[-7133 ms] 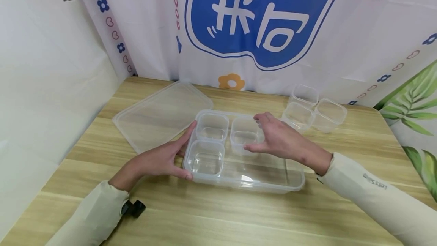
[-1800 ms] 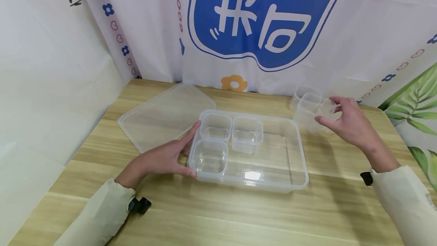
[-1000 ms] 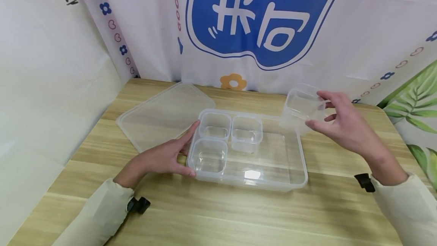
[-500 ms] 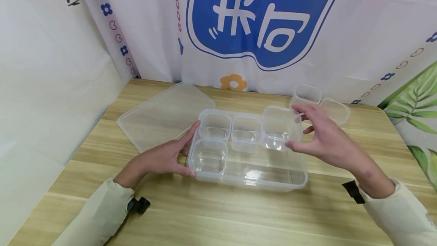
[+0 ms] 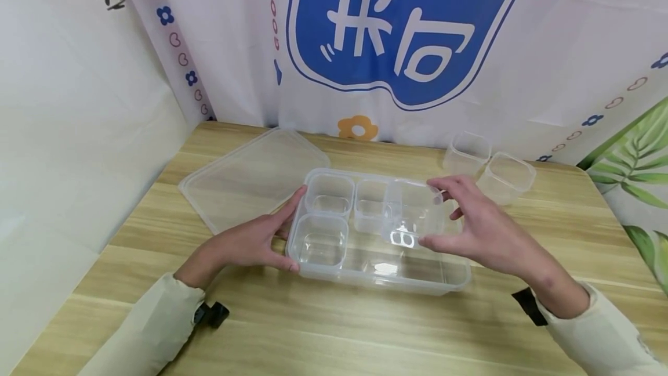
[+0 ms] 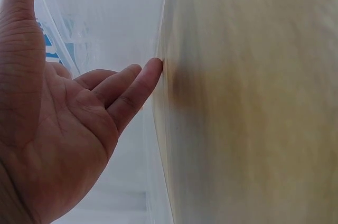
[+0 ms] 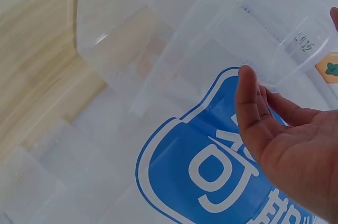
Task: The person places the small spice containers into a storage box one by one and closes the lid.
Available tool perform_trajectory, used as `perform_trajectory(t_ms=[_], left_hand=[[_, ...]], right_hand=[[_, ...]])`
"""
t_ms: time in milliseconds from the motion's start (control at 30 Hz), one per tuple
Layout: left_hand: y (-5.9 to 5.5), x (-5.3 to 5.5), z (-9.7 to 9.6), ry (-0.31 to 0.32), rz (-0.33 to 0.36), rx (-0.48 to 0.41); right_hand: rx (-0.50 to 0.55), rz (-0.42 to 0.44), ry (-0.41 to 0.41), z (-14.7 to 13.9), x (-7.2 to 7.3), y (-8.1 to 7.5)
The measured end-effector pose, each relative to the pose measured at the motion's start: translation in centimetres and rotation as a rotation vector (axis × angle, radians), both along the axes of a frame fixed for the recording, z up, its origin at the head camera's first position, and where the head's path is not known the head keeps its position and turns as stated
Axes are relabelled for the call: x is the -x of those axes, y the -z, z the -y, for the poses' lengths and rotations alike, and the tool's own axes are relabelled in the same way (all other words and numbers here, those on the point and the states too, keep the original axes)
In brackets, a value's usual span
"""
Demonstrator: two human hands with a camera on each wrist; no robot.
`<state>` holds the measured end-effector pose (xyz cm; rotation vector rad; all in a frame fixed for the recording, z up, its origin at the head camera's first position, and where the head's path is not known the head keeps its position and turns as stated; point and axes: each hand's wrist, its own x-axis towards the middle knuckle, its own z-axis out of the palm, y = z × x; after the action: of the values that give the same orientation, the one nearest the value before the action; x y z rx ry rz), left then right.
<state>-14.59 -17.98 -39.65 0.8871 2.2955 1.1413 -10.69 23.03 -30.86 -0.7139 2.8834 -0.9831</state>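
Observation:
A large clear plastic food container [image 5: 417, 266] stands on the table, with three small clear square cups [image 5: 319, 242] in its left part. My left hand [image 5: 250, 242] rests against the container's left end, thumb at the near corner and forefinger at the far one. In the left wrist view, the fairly straight fingers [image 6: 132, 89] touch its side wall. Between thumb and fingers, my right hand [image 5: 472, 225] pinches another clear cup [image 5: 417, 208], tilted over the container beside the back-row cup. The right wrist view shows this held cup [image 7: 274, 28] by the fingertips.
Two more clear cups [image 5: 505, 179] stand at the table's back right. A flat clear lid [image 5: 256, 173] lies at the back left, its near edge by the left hand. A printed cloth [image 5: 235, 45] hangs behind the table's back edge.
My right hand set a cup in the back row, then took another from the back right group and brought it left over the container. The left hand stays at the container's end.

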Motion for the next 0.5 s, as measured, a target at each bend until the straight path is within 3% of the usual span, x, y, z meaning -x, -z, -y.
perform_trajectory(t_ms=[500], left_hand=[[0.0, 0.0, 0.0, 0.01, 0.024, -0.028]], right_hand=[[-0.014, -0.007, -0.072, 1.1, -1.3, 0.4]])
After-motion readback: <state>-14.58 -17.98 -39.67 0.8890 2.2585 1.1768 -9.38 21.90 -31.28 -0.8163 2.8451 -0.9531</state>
